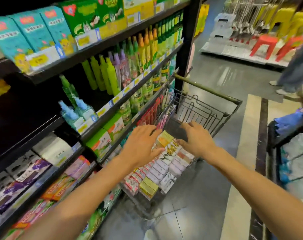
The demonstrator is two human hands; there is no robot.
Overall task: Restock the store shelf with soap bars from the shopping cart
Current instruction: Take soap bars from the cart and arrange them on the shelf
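Note:
A wire shopping cart (216,116) stands in the aisle beside the shelf, packed with several rows of boxed soap bars (166,168) in lilac, pink, white and yellow. A yellow-orange soap box (164,139) lies on top between my hands. My left hand (140,144) hovers over the cart's left side with fingers spread and holds nothing. My right hand (197,137) reaches over the cart's right side, fingers straight, also empty. The dark store shelf (88,51) runs along the left; its lower tiers hold soap boxes (74,168).
Upper shelf tiers carry teal and green boxes (35,32) and green and orange bottles (147,45). Red and yellow plastic stools (263,45) stand across the aisle. A person's legs (292,73) are at the far right. A second cart (289,153) sits at the right edge.

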